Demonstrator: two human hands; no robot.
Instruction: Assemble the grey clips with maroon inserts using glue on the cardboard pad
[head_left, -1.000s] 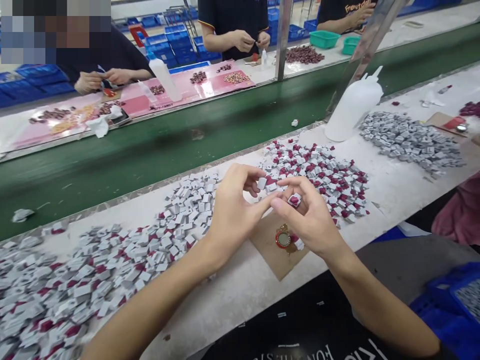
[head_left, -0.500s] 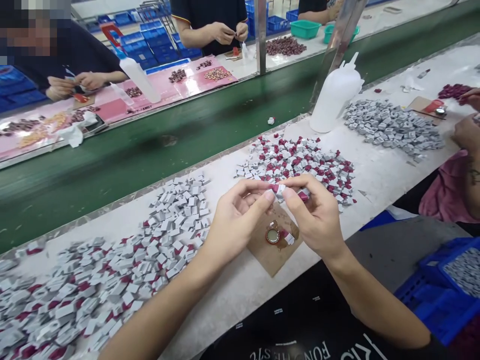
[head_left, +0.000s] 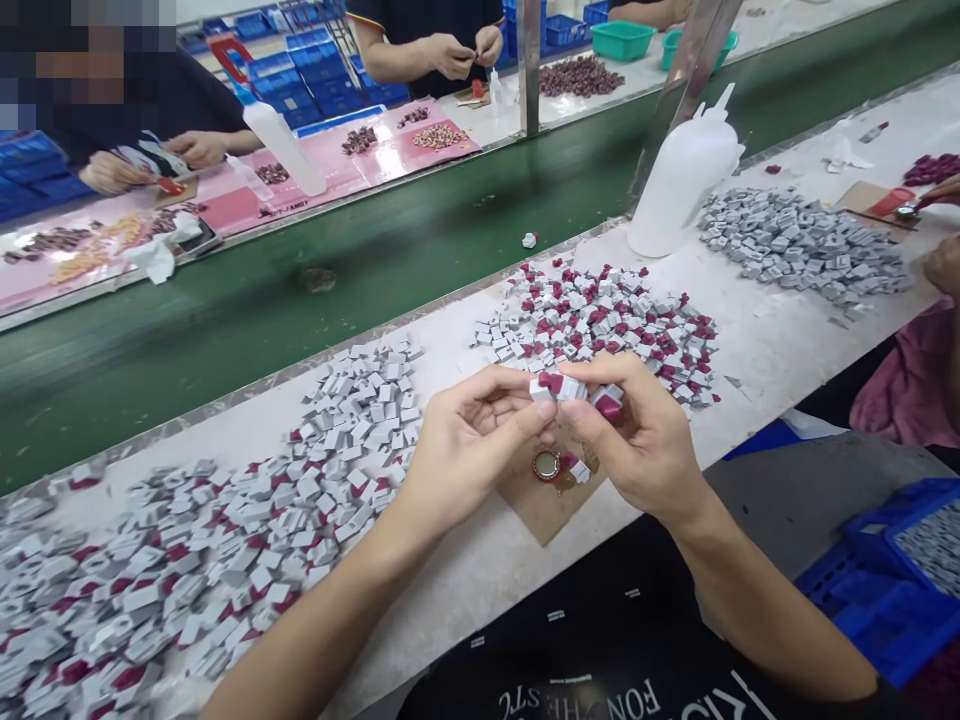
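Between the fingertips of both hands is a small white and dark red piece. My left hand pinches its left end with thumb and forefinger. My right hand pinches the right end, and a second grey and red piece sits in its curled fingers. Below them a brown card lies on the table, bearing a bottle cap and another white and red piece.
A mixed pile lies behind the hands, with a larger pile to the left. A white bottle stands near the green belt. Grey pieces and a co-worker's hand are at the right.
The held piece now shows more of its white ends and red middle between my fingertips. The view has shifted slightly, and the co-worker's hands at the far left have moved apart.
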